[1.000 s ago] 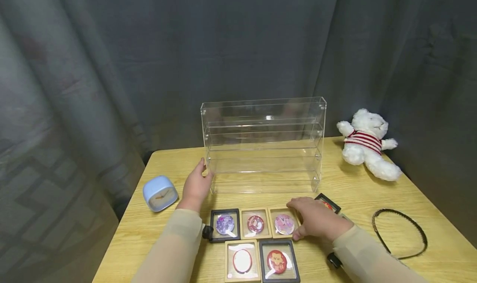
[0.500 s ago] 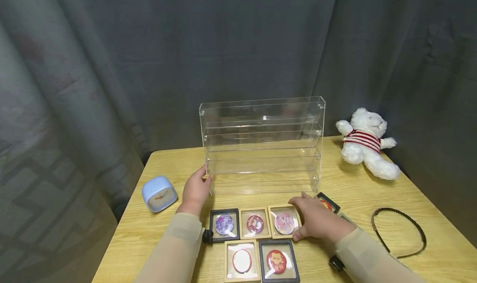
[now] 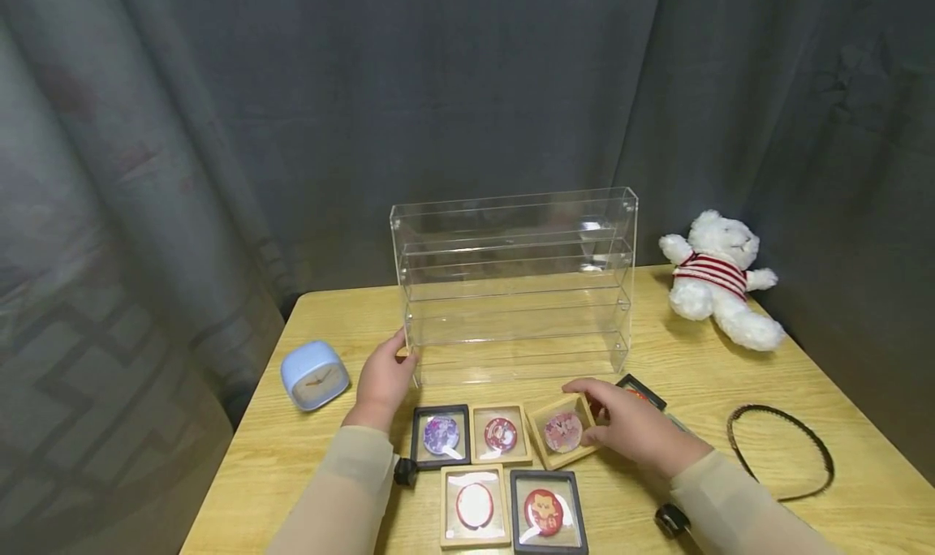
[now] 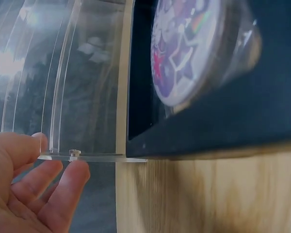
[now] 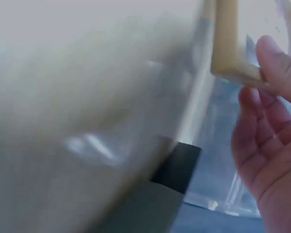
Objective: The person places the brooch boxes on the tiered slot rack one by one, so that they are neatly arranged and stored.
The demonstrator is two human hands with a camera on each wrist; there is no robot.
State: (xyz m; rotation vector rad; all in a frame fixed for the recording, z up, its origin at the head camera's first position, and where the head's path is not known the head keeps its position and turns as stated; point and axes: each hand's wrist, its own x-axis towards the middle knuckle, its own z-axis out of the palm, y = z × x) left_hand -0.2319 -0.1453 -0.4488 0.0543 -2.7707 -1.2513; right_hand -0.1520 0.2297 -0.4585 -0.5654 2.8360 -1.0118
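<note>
A clear acrylic display rack (image 3: 511, 328) with several tiers stands upright on the table. My left hand (image 3: 381, 383) pinches the lower part of its left side panel, thumb on one face and fingers on the other in the left wrist view. My right hand (image 3: 639, 427) grips the right edge of a tan-framed badge case (image 3: 564, 432) holding a pink round badge. That case is tilted, its far right side raised. To its left lie a tan case (image 3: 501, 435) with a red badge and a black case (image 3: 441, 437) with a purple one.
Nearer lie a tan case (image 3: 475, 506) with a white oval and a black case (image 3: 546, 513) with a red badge. Another black case (image 3: 650, 390) is partly behind my right hand. A blue clock (image 3: 314, 375), white teddy bear (image 3: 716, 283) and black headband (image 3: 760, 408) stand around.
My right hand has lifted and tilted the tan-framed case with the pink badge, which lay flat in the row before. My left hand has slid slightly down the rack's side and now pinches it.
</note>
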